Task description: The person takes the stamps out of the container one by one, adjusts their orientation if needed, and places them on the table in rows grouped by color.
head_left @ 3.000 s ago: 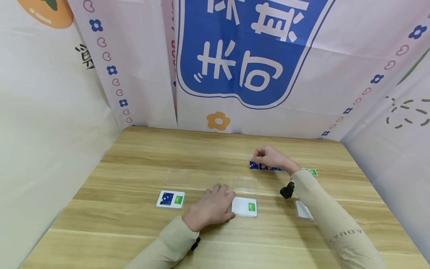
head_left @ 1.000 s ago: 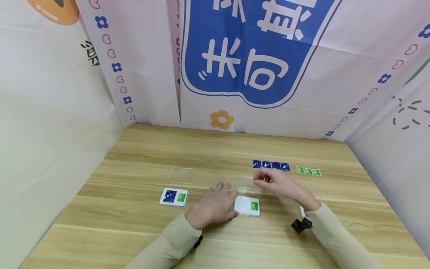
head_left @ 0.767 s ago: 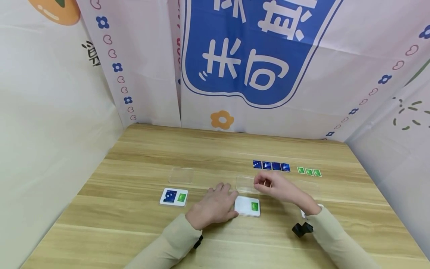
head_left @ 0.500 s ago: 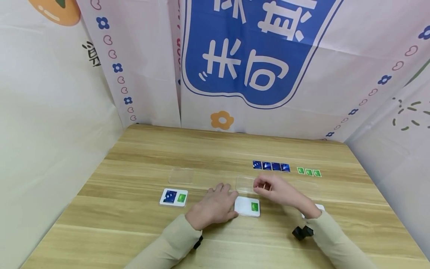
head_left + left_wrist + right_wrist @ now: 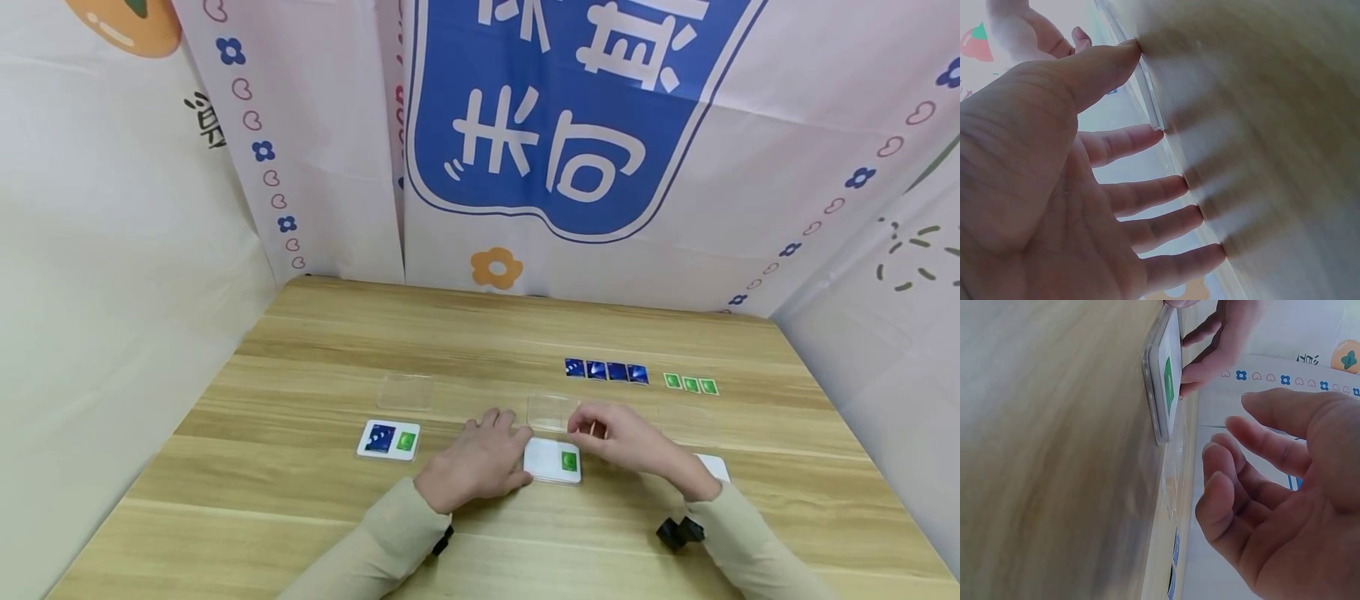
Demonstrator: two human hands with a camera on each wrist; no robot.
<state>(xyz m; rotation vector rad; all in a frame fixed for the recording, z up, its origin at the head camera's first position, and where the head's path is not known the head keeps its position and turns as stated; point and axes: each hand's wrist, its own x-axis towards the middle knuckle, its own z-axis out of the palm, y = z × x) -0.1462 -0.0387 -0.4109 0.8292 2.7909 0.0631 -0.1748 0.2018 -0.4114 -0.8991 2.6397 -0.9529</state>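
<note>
- Lying flat mid-tabletop (image 5: 300,517), the white card (image 5: 543,458) in its clear case runs its long axis left to right, and look, the right end slants a shade toward the person!
- Green square (image 5: 569,462) at the card's right end, so that end is easy to call; the left part of the face is plain white.
- Left hand (image 5: 474,467) at the card's short left side: thumb touching by the near corner, forefinger by the far one, fingers (image 5: 1144,194) spread apart, tips down.
- And the right hand (image 5: 618,435) hangs just beside the far right corner, fingers loosely bent, a narrow gap between thumb and forefinger!
- Just beyond the card, a clear cover (image 5: 546,411) lies flat, also longways left to right.
- Over left, a second card (image 5: 395,442) points the same way, blue at left, green at right.
- Farther back, right side: four blue squares (image 5: 596,370) in a row, then a green trio (image 5: 691,384).
</note>
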